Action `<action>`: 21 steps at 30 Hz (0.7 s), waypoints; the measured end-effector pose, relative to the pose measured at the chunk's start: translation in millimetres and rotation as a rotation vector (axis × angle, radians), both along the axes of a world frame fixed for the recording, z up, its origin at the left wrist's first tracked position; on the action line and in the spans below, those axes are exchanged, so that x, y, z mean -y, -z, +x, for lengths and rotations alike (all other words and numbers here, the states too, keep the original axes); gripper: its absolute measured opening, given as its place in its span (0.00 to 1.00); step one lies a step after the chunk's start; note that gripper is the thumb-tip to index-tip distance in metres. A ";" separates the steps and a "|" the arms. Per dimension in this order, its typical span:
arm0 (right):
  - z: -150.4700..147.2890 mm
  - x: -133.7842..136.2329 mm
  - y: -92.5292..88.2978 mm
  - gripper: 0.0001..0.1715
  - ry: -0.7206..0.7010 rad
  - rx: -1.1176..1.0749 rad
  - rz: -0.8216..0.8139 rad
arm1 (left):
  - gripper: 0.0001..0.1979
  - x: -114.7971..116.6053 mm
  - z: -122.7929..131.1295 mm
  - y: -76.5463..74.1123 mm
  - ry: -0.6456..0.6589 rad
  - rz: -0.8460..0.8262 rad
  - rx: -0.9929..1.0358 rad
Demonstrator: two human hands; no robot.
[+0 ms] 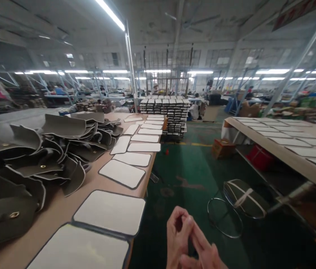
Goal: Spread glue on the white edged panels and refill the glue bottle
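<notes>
Over the floor at the bottom, my left hand (175,233) has its thumb and forefinger curled together into a ring. Against it rests my right hand (204,248), its fingers pressed together and their tips touching the left fingertips. Whatever may be pinched between them is too small or hidden to make out. To the left of both hands, pale rounded panels with dark edges lie along the table's edge, the closest being a large panel (82,248) and another (111,212) behind it. Neither hand touches the panels.
Grey-brown curved pieces (28,164) are heaped on the left table (59,209). More panels lie on the right table (300,164). A metal-framed stool (244,198) stands below it, a cardboard box (223,148) farther back. Stacked panels (171,116) stand beyond the aisle.
</notes>
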State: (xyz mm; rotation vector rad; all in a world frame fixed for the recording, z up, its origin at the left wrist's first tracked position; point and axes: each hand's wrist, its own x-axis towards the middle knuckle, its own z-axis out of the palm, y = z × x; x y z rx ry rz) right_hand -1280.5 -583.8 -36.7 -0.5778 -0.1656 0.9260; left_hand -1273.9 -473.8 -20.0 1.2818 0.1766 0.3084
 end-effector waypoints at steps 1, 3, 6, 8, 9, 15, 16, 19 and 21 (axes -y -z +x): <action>18.8 -5.8 2.9 0.32 -0.018 0.012 -0.015 | 0.17 -3.9 17.3 4.1 -0.036 0.016 -0.019; 59.6 -13.0 7.6 0.32 -0.055 0.036 -0.061 | 0.17 -9.9 55.1 12.3 -0.114 0.046 -0.039; 130.8 -13.6 11.0 0.32 -0.070 0.090 -0.092 | 0.16 -12.8 122.2 23.4 -0.222 0.075 -0.041; 184.3 -9.7 12.1 0.34 -0.078 0.156 -0.095 | 0.15 -12.5 172.0 29.7 -0.258 0.076 -0.045; 211.9 -7.4 12.7 0.36 -0.097 0.189 -0.100 | 0.15 -12.3 197.1 32.5 -0.259 0.063 -0.046; 355.9 -3.6 10.8 0.35 -0.169 0.135 -0.011 | 0.14 -13.5 327.4 36.5 -0.240 -0.190 -0.131; 375.0 -4.6 10.0 0.33 -0.154 0.087 0.018 | 0.16 -13.7 346.1 35.3 -0.259 -0.238 -0.156; 431.7 -6.2 11.1 0.31 -0.125 -0.032 0.073 | 0.19 -13.4 405.9 34.8 -0.264 -0.364 -0.217; 473.8 -5.2 16.2 0.30 -0.109 -0.066 0.085 | 0.19 -13.3 451.7 39.5 -0.209 -0.437 -0.211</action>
